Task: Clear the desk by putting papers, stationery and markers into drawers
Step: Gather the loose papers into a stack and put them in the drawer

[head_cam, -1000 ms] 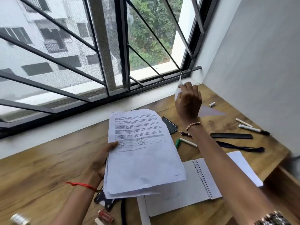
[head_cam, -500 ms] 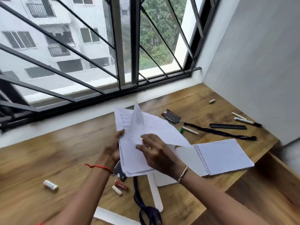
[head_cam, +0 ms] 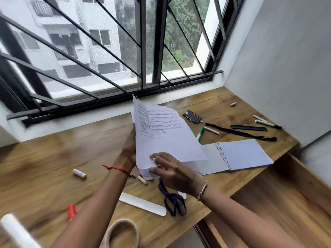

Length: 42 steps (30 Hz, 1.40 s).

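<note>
A stack of printed papers [head_cam: 161,133] stands tilted up over the middle of the wooden desk [head_cam: 53,154]. My left hand [head_cam: 129,149] grips its left edge from behind. My right hand [head_cam: 172,170] pinches the lower front edge. An open spiral notebook [head_cam: 240,154] lies to the right. Markers lie on the desk: a green one [head_cam: 200,133], a white one [head_cam: 211,130] and a black-tipped one [head_cam: 267,124] near the wall. No drawer front is visible.
A black lanyard with card holder [head_cam: 192,116], a black ruler [head_cam: 249,127], a white ruler [head_cam: 143,204], a blue lanyard [head_cam: 174,203], a glue stick [head_cam: 79,173], a red item [head_cam: 71,211], a tape roll [head_cam: 121,233] and small caps lie around. The window grille runs behind; a lower wooden surface [head_cam: 268,203] is at right.
My right hand brought a sheet from the far corner onto the stack. Both hands now hold the stack, tipped more upright. The view has moved back and left.
</note>
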Available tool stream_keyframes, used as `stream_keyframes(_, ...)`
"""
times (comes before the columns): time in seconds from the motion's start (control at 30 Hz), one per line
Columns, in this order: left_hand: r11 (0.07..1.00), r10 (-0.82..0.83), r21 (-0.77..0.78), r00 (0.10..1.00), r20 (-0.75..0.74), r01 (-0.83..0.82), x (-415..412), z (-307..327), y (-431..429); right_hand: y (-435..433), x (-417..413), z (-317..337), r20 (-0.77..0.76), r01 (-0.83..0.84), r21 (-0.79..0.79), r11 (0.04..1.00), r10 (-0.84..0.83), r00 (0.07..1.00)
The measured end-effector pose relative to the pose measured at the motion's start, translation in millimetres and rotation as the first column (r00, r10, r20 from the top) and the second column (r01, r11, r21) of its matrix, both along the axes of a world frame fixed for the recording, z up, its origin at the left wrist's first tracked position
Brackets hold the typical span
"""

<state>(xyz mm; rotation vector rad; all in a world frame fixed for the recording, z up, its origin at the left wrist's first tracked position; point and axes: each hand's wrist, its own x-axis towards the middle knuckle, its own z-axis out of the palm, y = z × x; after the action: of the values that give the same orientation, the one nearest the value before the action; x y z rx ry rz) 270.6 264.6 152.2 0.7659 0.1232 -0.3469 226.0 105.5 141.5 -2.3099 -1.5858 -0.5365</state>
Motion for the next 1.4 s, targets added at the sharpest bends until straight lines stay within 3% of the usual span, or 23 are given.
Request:
stream_keyframes(0.2, 0.998, 0.042, 0.047, 0.998, 0.045, -0.044, -26, -5, 20, 9, -31, 7, -0.079, -0.046, 0.002, 0.999, 0.046, 0.996)
stream_keyframes(0.33, 0.991, -0.052, 0.121, 0.999, -0.016, 0.054, -40, -6, 26, 6, -48, 12, -0.343, -0.022, 0.124, 0.992, 0.064, 0.937)
stream_keyframes(0.47, 0.995, -0.029, 0.093, 0.999, -0.042, 0.032, -52, -6, 27, -2, -53, 21, -0.646, 0.303, 0.392, 0.868, 0.026, 0.763)
stream_keyframes(0.57, 0.995, -0.021, 0.094, 0.999, -0.043, 0.024, -62, -5, 21, -14, -39, 22, -0.695, 0.637, 0.373, 0.675, -0.251, 0.673)
stream_keyframes(0.63, 0.994, -0.018, 0.11, 0.998, -0.056, 0.024, -70, -4, 16, -29, -30, 23, -0.723, 0.8, 0.252, 0.544, -0.444, 0.529)
stream_keyframes(0.7, 0.993, -0.02, 0.116, 0.997, -0.071, 0.028, -80, -3, 9, -49, -24, 23, -0.838, 0.891, 0.101, 0.442, -0.446, 0.315)
stream_keyframes(0.77, 0.992, -0.028, 0.117, 0.995, -0.095, 0.039, -89, -3, 0, -70, -23, 24, -0.977, 0.899, -0.018, 0.437, -0.2, 0.078)
stream_keyframes(0.83, 0.993, -0.026, 0.109, 0.993, -0.111, 0.038, -97, -3, -11, -90, -26, 21, -0.993, 0.853, -0.074, 0.517, 0.041, -0.111)
stream_keyframes(0.97, 0.996, -0.014, 0.082, 0.994, -0.11, 0.023, -118, -3, -47, -133, -44, 11, -0.917, 0.841, -0.035, 0.54, 0.317, -0.242)
stream_keyframes(1.07, 0.995, -0.041, 0.089, 0.997, -0.071, 0.047, -140, -2, -78, -171, -58, 2, -0.874, 0.829, 0.006, 0.559, 0.406, -0.267)
stream_keyframes(1.2, 0.991, -0.06, 0.116, 0.996, -0.068, 0.068, -174, -6, -119, -212, -84, 1, -0.927, 0.783, 0.108, 0.613, 0.346, -0.143)
stream_keyframes(1.27, 0.962, -0.01, 0.271, 0.996, -0.084, 0.032, -189, -8, -141, -227, -100, 1, -0.96, 0.808, 0.117, 0.577, 0.275, -0.057)
stream_keyframes(1.37, 0.809, 0.18, 0.577, 0.982, -0.057, -0.114, -205, -18, -170, -243, -123, 1, -0.995, 0.837, 0.067, 0.544, 0.098, 0.016)
stream_keyframes(1.4, 0.779, 0.221, 0.611, 0.974, -0.06, -0.139, -212, -21, -177, -249, -130, 0, -0.999, 0.832, 0.046, 0.552, 0.046, 0.025)
